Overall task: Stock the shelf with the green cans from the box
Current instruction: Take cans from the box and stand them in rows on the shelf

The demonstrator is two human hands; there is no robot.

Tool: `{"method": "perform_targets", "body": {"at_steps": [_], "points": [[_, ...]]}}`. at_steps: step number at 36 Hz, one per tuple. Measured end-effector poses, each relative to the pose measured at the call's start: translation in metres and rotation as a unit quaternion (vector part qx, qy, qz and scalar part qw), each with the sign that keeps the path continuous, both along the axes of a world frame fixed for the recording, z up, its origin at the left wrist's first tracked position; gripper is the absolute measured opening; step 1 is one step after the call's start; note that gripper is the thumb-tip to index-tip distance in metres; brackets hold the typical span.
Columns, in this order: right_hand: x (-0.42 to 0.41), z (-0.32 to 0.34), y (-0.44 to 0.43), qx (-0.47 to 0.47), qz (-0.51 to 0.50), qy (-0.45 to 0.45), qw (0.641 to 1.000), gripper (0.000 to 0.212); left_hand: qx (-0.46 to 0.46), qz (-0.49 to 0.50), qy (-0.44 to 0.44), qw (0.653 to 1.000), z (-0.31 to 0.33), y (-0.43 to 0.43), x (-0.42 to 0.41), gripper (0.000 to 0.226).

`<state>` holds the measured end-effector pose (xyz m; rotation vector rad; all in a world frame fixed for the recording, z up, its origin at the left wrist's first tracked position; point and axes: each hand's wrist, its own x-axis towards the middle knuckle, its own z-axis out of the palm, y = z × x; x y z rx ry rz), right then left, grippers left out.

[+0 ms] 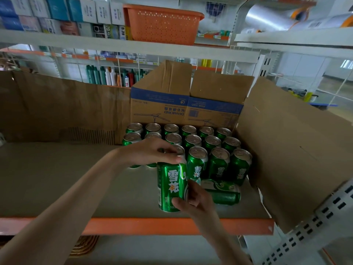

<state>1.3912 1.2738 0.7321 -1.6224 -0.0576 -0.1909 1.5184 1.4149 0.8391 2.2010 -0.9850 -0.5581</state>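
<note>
Our right hand point(193, 202) comes up from below, thumb and fingertips pinching the lower side of the green can point(170, 186). Our left hand point(150, 152) caps it from above, fingers curled down over the rim. So both hands are on one can, and it stands near upright, label towards us. It sits close to the shelf point(57, 178), near the front, but we can't tell whether its base has touched down.

Just to the right of our right hand, a fallen can point(223, 194) lies on its side. Beyond our left hand the stocked block point(197, 161) stands in tidy rows. Behind that rises the cardboard box point(172, 104), flaps up. A broad cardboard panel point(296, 150) leans well off to the right. Below our wrists runs the orange rail point(152, 225).

We read this as the placing step, a can being set into a new front row. The spot to aim for is just left of the nearest standing can, where the row has room. Next we'd want it slid back flush, base flat, and both hands off without knocking its neighbours. That toppled one wants standing up too.
</note>
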Motion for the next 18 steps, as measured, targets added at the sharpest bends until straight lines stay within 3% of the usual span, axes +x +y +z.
{"method": "perform_targets", "body": {"at_steps": [9,13,18], "points": [[0.000,-0.008,0.002,-0.032,0.017,0.015,0.999,0.045,-0.001,0.002,-0.047,0.999,-0.003,0.004,-0.001,0.036],[0.002,-0.013,0.002,-0.056,0.007,0.033,0.998,0.053,0.002,0.000,-0.076,0.997,-0.005,0.008,-0.001,0.038],[0.002,-0.018,-0.001,-0.093,-0.013,0.045,0.995,0.058,0.008,0.015,-0.100,0.995,-0.009,0.015,0.006,0.058]]}}
